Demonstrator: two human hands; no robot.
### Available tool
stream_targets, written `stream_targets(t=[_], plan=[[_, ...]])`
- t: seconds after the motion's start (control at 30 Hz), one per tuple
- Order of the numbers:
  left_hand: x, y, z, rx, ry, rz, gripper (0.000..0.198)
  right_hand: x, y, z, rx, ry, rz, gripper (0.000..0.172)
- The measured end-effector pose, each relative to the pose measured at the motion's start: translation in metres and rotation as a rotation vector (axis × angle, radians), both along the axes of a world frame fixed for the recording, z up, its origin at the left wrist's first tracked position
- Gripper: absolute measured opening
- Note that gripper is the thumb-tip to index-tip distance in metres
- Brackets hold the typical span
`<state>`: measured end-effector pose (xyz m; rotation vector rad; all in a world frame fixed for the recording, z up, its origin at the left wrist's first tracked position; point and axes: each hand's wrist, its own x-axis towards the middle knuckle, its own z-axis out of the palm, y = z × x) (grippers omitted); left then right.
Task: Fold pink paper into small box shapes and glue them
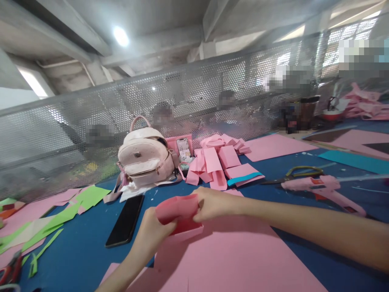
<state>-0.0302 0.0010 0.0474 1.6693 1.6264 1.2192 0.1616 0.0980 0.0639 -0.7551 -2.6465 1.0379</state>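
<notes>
Both hands grip a pink folded paper piece [178, 207], which looks like a small open box with curved walls. My left hand [156, 227] is closed on its left side, thumb toward the inside. On the right side, my right hand [209, 204] pinches the wall, fingers partly hidden behind it. Under the hands lies a large pink sheet [237, 251]. Beyond them are several folded pink paper pieces [212, 160], and one pink piece with a blue strip [246, 178] lies in front of that pile.
A pale pink backpack [146, 156] stands at the back, a black phone [125, 221] before it. Green paper scraps [91, 196] and red-handled scissors [11, 267] lie left. To the right are a pink glue gun [322, 188] and green-handled scissors [304, 172]. A perforated metal screen [194, 97] runs behind.
</notes>
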Motion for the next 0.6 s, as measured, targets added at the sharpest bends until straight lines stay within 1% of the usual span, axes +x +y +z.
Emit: stream_targets(t=[0.1,0.27,0.4,0.5,0.6], plan=[[-0.003,0.0,0.001,-0.002,0.031,0.004,0.028,-0.007,0.005,0.011,0.049,-0.05,0.028,0.02],[-0.005,0.002,0.003,0.031,-0.016,-0.003,0.028,-0.012,-0.001,0.023,0.174,-0.097,-0.036,0.028],[-0.007,0.005,0.001,0.026,-0.091,-0.051,0.024,-0.012,-0.006,0.023,0.199,-0.124,-0.086,0.027],[-0.01,0.008,-0.003,0.018,-0.115,-0.037,0.024,-0.013,-0.008,0.021,0.207,-0.121,-0.117,0.024],[-0.013,0.01,-0.007,-0.001,-0.155,-0.018,0.03,-0.013,-0.006,0.018,0.209,-0.105,-0.159,0.019]])
